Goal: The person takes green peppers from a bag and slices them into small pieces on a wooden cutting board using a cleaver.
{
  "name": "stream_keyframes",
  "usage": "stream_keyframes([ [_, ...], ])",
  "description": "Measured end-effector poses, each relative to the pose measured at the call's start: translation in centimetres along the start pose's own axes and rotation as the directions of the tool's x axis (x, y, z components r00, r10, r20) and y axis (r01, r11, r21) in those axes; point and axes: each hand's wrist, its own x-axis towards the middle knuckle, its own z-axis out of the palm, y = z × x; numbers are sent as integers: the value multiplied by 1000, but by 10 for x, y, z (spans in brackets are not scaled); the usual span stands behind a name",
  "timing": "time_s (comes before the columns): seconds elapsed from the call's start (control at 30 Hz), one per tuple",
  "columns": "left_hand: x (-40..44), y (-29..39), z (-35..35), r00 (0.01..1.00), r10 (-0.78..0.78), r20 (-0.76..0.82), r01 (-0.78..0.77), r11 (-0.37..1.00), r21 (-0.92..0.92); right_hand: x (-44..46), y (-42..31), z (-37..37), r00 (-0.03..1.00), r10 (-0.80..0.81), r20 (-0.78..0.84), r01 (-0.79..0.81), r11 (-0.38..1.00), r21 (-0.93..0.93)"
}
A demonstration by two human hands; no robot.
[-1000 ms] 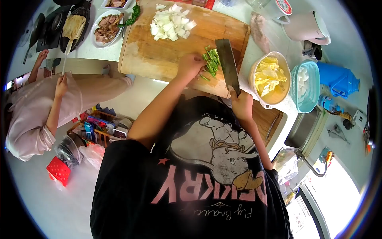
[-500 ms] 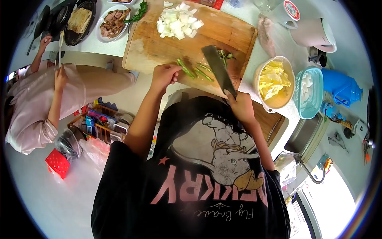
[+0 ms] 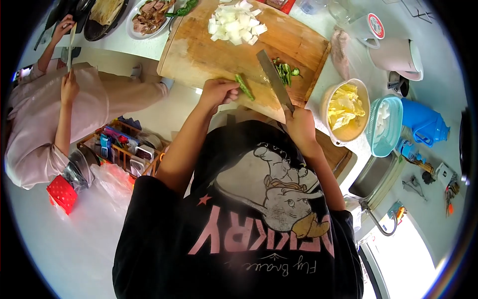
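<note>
In the head view, think of the cutting board as a clock, with 12 on its far side. The right hand is near 5 o'clock. Its fingers are wrapped around the handle of a big knife, and the blade points up to 11 o'clock. The left hand is near 7 o'clock. Its fingers are curled in, with the tips right at a green pepper strip. I cannot tell if they are pinching it. The strip is near 6 o'clock, by the near edge of the board.

More green pepper bits lie in a little heap near 4 o'clock, just beside the blade. A pile of white chunks sits at 12 o'clock.

Off the board, at 4 o'clock, is a bowl of yellow leaves, and just past it a blue-green basket with white pieces in it. At 10 o'clock is a plate of meat. Out at 8 o'clock, another person holds a long stick.
</note>
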Motion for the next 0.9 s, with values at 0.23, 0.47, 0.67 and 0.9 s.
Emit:
stream_keyframes([
  [0.23, 19, -18, 26, 998, 60, 0, -60, 995, -74, -10, -18, -5, 991, -127, 35, 129, 990, -51],
  [0.47, 15, -26, 39, 983, 165, -82, -173, 979, -106, -6, -23, 17, 991, -87, 103, 103, 980, -167],
  [0.67, 16, -29, 45, 970, 198, -138, -211, 974, -85, -6, -25, 21, 990, -46, 130, 67, 986, -156],
  [0.9, 10, -26, 49, 953, 251, -170, -242, 968, 70, -9, -30, 13, 991, -30, 128, 55, 978, -200],
])
